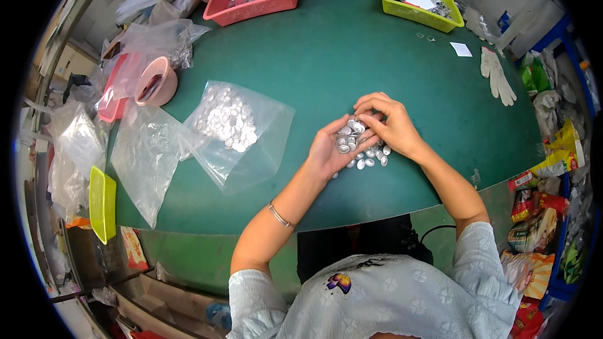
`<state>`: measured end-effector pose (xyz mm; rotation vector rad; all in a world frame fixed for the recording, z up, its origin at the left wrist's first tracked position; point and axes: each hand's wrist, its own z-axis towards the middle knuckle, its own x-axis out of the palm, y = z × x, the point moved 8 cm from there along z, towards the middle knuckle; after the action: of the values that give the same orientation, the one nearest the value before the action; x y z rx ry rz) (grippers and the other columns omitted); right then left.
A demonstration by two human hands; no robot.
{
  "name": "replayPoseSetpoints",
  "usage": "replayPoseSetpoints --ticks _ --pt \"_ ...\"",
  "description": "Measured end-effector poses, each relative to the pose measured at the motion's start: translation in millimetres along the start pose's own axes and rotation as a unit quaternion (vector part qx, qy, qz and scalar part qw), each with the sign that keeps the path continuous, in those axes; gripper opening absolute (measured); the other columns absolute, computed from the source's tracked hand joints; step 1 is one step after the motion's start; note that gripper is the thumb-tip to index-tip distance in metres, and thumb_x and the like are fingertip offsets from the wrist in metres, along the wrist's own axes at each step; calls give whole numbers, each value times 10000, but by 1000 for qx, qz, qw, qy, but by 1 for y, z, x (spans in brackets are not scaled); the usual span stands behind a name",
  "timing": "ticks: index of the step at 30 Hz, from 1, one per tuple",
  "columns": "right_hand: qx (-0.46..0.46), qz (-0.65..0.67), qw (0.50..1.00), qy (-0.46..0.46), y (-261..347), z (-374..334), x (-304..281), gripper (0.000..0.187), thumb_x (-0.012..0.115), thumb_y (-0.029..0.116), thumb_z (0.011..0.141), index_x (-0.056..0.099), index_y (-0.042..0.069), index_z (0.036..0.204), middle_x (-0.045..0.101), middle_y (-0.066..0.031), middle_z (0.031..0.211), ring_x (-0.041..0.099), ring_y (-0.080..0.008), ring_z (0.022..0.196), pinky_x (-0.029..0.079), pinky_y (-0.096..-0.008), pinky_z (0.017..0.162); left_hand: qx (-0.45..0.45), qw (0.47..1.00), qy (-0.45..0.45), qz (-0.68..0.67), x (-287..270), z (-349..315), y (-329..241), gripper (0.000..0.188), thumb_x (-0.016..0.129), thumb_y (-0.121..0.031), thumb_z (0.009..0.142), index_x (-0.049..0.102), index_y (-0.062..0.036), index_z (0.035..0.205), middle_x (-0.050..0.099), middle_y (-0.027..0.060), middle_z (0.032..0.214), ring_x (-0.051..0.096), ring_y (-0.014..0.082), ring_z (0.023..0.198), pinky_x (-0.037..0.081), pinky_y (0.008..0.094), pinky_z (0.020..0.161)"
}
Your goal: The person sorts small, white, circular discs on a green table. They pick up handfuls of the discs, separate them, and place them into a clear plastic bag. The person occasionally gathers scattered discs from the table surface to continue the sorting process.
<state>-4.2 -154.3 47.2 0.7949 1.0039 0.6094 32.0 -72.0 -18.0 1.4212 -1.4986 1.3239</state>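
Small silver oval metal pieces (347, 142) lie heaped in my left hand (323, 154), which is cupped palm up just above the table. Over that palm, my right hand (394, 127) has its fingers bent and its thumb and fingertips drawn together at the pieces; what they pinch is hidden. More of the same metal pieces (369, 162) are scattered on the green table (408, 194), below and beside my hands. To the left lies a clear plastic bag (267, 127) with a large heap of the silver pieces (229, 118) in it.
An empty clear bag (146, 157) and a pink cup (164, 85) are on the left. A yellow-green tray (102, 204) stands at the left edge. Farther back are a red basket (254, 12) and a yellow-green basket (421, 16); a white glove (497, 78) lies right.
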Motion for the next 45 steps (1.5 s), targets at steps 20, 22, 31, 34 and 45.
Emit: replayPoseSetpoints --ticks 20,22,31,34,45 --pt "180 122 975 43 -21 -19 -5 165 658 142 797 650 -9 865 464 9 568 455 -105 532 376 -273 496 -49 998 5 28 -6 2 14 647 313 -427 956 333 129 1286 437 284 1265 435 370 1207 356 453 1033" --pt "135 -61 986 72 -9 -17 -3 168 678 121 761 647 1 875 451 -19 556 445 -124 519 374 -297 499 -42 998 12 36 -5 1 12 655 308 -441 956 343 127 1281 470 263 1234 467 356 1174 377 453 1018" --pt "254 347 902 44 -33 -22 -1 138 586 147 854 567 13 826 433 42 571 340 -43 455 261 -194 435 -27 1000 3 14 1 1 11 654 314 -429 959 321 134 1291 429 270 1277 421 369 1215 347 473 1042" --pt "273 585 763 34 -28 -19 7 156 505 161 907 528 23 837 401 50 543 324 -25 442 234 -180 410 -28 1000 11 5 1 1 11 653 309 -425 961 307 136 1297 411 276 1290 403 394 1222 332 485 1049" --pt "189 101 976 40 -17 -22 6 126 630 57 811 647 -33 898 440 4 571 511 -67 550 439 -236 501 -36 997 -17 59 -7 0 14 586 312 -412 966 415 97 1238 458 241 1257 438 336 1209 354 468 1039"
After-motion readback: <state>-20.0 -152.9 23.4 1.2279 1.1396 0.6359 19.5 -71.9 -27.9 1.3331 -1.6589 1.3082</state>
